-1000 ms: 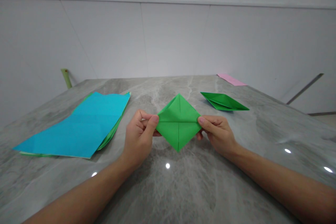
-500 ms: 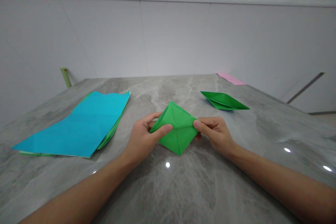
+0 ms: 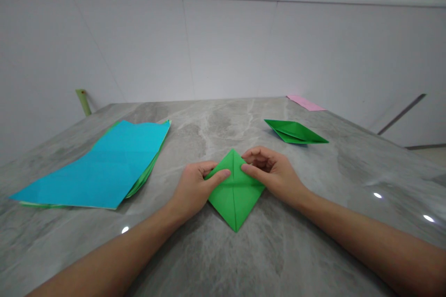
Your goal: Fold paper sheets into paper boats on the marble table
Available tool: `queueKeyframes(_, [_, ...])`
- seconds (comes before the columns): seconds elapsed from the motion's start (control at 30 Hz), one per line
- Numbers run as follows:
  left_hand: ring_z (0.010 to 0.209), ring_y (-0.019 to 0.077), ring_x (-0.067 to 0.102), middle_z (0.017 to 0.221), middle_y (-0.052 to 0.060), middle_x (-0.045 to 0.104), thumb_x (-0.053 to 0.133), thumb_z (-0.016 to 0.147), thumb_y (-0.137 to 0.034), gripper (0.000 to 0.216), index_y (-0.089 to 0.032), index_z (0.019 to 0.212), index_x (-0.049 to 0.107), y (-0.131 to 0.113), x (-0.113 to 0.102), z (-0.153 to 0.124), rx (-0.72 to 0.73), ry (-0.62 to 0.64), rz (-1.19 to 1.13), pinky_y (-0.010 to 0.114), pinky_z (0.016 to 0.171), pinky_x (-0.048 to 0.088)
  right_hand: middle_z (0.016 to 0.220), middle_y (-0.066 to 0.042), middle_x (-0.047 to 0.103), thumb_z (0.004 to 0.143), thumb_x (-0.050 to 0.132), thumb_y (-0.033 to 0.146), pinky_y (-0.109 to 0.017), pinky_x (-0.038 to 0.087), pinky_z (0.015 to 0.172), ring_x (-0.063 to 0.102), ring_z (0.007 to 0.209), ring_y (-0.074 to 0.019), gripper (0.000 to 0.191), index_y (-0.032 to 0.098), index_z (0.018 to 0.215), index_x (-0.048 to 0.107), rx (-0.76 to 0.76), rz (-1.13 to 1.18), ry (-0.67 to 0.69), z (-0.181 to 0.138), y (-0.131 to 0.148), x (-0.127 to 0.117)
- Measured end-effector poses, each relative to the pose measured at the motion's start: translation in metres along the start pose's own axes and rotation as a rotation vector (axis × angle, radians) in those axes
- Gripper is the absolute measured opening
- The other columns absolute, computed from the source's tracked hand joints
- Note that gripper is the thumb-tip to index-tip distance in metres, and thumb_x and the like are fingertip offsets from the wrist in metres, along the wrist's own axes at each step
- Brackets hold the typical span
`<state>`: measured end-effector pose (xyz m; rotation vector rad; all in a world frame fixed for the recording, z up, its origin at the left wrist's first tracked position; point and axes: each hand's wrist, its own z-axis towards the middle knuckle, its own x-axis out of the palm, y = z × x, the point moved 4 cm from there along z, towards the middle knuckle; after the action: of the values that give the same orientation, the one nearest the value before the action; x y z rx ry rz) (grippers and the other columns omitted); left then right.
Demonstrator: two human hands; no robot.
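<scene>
A light green folded paper [image 3: 235,199], diamond-shaped with a crease down its middle, lies low over the grey table between my hands, one point toward me. My left hand [image 3: 199,188] grips its left corner, thumb on top and fingers behind the edge. On the upper right edge, my right hand [image 3: 275,172] pinches the paper with the thumb on its face and curled fingers behind. Part of the right corner is covered by that hand. Beyond it rests a darker green folded paper boat shape [image 3: 296,132], pointed at both ends.
On the left of the grey marbled table [image 3: 223,120] lies a stack of paper sheets [image 3: 101,167], blue on top and green beneath. A pink paper [image 3: 305,103] is at the far right edge by the white wall [image 3: 139,46]. A green strip [image 3: 83,102] stands beyond the far left edge.
The folded paper has come down closer to me and now lies flatter. My right hand has shifted from its right corner to the upper right edge. My left hand keeps its hold.
</scene>
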<state>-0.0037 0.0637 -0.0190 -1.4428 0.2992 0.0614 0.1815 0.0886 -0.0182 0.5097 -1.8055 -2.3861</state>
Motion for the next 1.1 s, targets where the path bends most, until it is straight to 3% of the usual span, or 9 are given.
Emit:
queueKeyframes(0.2, [0.061,0.0171,0.064,0.07,0.003,0.07,0.056,0.09,-0.044,0.032,-0.017,0.08,0.07,0.002,0.002,0.001,0.018,-0.033,0.1,0.024,0.052,0.048,0.064,0.001,0.059,0.084,0.062,0.043,-0.026,0.04,0.052,0.052,0.057,-0.0136,0.026,0.019,0.077,0.06,0.078,-0.27,0.038,0.0,-0.002,0.002])
queueKeyframes(0.3, [0.092,0.0219,0.069,0.101,0.008,0.073,0.058,0.089,-0.035,0.031,-0.016,0.112,0.063,0.003,0.001,0.0,0.12,-0.045,0.287,0.035,0.083,0.054,0.067,-0.001,0.058,0.087,0.058,0.035,-0.03,0.041,0.061,0.053,0.065,-0.0161,0.025,0.019,0.068,0.057,0.009,-0.466,0.058,0.003,-0.002,0.004])
queueKeyframes(0.43, [0.139,0.0325,0.038,0.144,0.015,0.05,0.064,0.085,-0.031,0.055,-0.014,0.135,0.049,0.009,0.005,-0.001,0.299,0.081,0.74,0.053,0.113,0.031,0.083,-0.006,0.062,0.084,0.06,0.024,-0.034,0.041,0.078,0.056,0.085,-0.0205,0.021,0.018,0.064,0.057,-0.07,-0.718,0.077,0.007,-0.003,0.006])
queueKeyframes(0.53, [0.142,0.0383,0.031,0.147,0.017,0.046,0.059,0.09,-0.042,0.06,-0.013,0.14,0.045,0.013,0.008,0.0,0.267,0.211,0.935,0.062,0.112,0.027,0.074,-0.005,0.059,0.085,0.059,0.024,-0.032,0.039,0.071,0.054,0.075,-0.0188,0.024,0.018,0.062,0.056,-0.029,-0.811,0.107,0.007,-0.004,0.005])
queueKeyframes(0.6, [0.139,0.0402,0.033,0.147,0.019,0.045,0.06,0.09,-0.045,0.065,-0.011,0.142,0.041,0.006,0.011,-0.004,0.291,0.205,1.005,0.064,0.109,0.03,0.069,-0.003,0.057,0.085,0.057,0.025,-0.03,0.037,0.065,0.053,0.068,-0.017,0.024,0.018,0.062,0.057,-0.001,-0.829,0.13,0.006,-0.004,0.005])
queueKeyframes(0.7, [0.13,0.0351,0.047,0.137,0.02,0.052,0.056,0.093,-0.028,0.049,-0.008,0.136,0.047,-0.011,0.025,-0.021,0.466,0.144,1.103,0.055,0.105,0.041,0.062,-0.001,0.057,0.085,0.056,0.027,-0.028,0.033,0.059,0.05,0.06,-0.0146,0.025,0.018,0.062,0.056,0.032,-0.822,0.127,0.006,-0.004,0.003])
queueKeyframes(0.8, [0.119,0.0325,0.057,0.124,0.021,0.061,0.04,0.094,-0.011,0.035,-0.006,0.125,0.056,-0.016,0.047,-0.046,0.615,0.235,1.182,0.05,0.096,0.05,0.056,0.001,0.054,0.084,0.057,0.027,-0.027,0.03,0.056,0.047,0.055,-0.0126,0.026,0.018,0.06,0.056,0.04,-0.818,0.123,0.006,-0.006,0.003])
queueKeyframes(0.9, [0.132,0.0384,0.045,0.14,0.027,0.049,0.038,0.092,-0.01,0.044,0.0,0.132,0.05,-0.011,0.059,-0.061,0.645,0.267,1.254,0.051,0.102,0.046,0.054,0.002,0.053,0.083,0.058,0.027,-0.027,0.029,0.055,0.044,0.052,-0.0117,0.027,0.018,0.058,0.055,0.031,-0.814,0.115,0.007,-0.006,0.005])
queueKeyframes(1.1, [0.141,0.0383,0.031,0.151,0.026,0.035,0.034,0.091,-0.011,0.053,-0.001,0.142,0.04,0.0,0.058,-0.061,0.585,0.366,1.33,0.047,0.11,0.039,0.055,0.002,0.053,0.083,0.057,0.028,-0.027,0.029,0.054,0.046,0.052,-0.0122,0.024,0.018,0.061,0.056,0.06,-0.823,0.105,0.007,-0.006,0.005])
